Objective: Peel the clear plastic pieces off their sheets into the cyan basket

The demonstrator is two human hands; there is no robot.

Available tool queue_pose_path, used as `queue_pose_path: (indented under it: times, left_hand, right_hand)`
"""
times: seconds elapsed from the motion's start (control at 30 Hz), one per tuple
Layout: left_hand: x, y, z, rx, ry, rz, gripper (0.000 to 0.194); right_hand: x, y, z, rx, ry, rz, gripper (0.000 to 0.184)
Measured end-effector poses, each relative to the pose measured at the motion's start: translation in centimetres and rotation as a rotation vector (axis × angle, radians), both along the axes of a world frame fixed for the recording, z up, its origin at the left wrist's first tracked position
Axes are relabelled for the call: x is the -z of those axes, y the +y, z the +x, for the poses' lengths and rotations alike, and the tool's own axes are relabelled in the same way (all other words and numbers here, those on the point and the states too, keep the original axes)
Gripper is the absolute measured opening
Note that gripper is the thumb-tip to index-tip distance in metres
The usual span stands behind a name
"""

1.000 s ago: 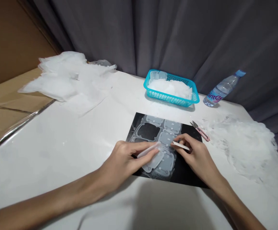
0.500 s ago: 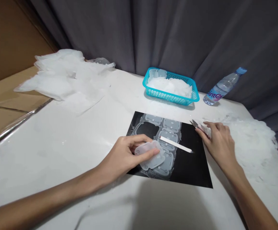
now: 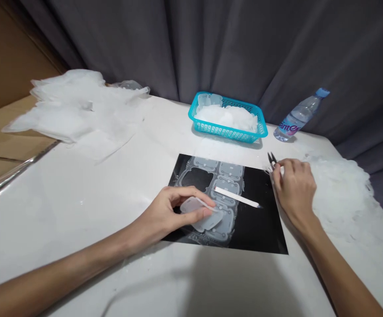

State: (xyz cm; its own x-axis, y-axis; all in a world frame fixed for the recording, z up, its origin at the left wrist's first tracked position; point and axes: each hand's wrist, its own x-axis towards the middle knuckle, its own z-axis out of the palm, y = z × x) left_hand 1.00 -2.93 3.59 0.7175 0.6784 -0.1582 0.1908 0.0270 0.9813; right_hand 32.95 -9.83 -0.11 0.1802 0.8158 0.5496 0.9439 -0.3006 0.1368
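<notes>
Pinched between the thumb and fingers of my left hand (image 3: 181,207) is a translucent plastic piece (image 3: 207,221) with a wavy outline, bent upward at one side. It is over a translucent sheet of moulded pieces (image 3: 226,191), which lies on a black mat (image 3: 260,233); one opening in the sheet shows black. A white pen-like stick (image 3: 237,197) rests across the sheet and mat. My right hand (image 3: 293,189) is closed round small thread snips (image 3: 272,159) at the mat's right edge. Their dark blades point away from me, and their handles are mostly hidden by the fingers.
A turquoise basket (image 3: 229,135) with white translucent pieces stands at the back, beside a water bottle (image 3: 299,118). Thin plastic scraps (image 3: 341,198) are heaped on the right. White translucent sheets (image 3: 68,110) are piled at the left, partly over cardboard (image 3: 13,143).
My right hand laid the white stick on the sheet, moved right and took hold of the thread snips. My left hand keeps the plastic piece, which is now bent. The view shifted slightly.
</notes>
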Motion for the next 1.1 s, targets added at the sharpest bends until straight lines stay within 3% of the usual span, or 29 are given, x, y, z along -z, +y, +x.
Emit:
queue_pose_path:
  times: [0.1,0.2,0.3,0.4,0.63,0.83,1.1]
  left_hand:
    - [0.1,0.1,0.1,-0.015,-0.030,0.001,0.021]
    - [0.3,0.1,0.2,-0.020,-0.052,-0.008,0.021]
    - [0.3,0.0,0.1,-0.007,-0.090,-0.044,0.021]
    - [0.5,-0.2,0.1,-0.074,-0.083,-0.069,0.021]
    - [0.6,0.0,0.1,-0.154,-0.098,-0.177,0.023]
    - [0.2,0.0,0.3,-0.172,-0.096,-0.200,0.018]
    - [0.1,-0.4,0.1,-0.122,-0.082,0.107,0.003]
  right_hand:
    - [-0.4,0.0,-0.1,-0.054,0.244,0.196,0.028]
    - [-1.2,-0.2,-1.2,-0.142,0.652,0.312,0.031]
    - [-2.3,-0.8,-3.5,-0.293,1.096,0.219,0.031]
    - [-3.2,-1.8,-6.4,-0.404,1.349,0.036,0.033]
    - [-3.5,-3.1,-10.4,-0.479,1.428,-0.303,0.022]
    - [-3.0,-2.7,-9.8,-0.467,1.460,-0.258,0.027]
    - [-3.4,-3.4,-9.4,-0.679,1.251,-0.257,0.026]
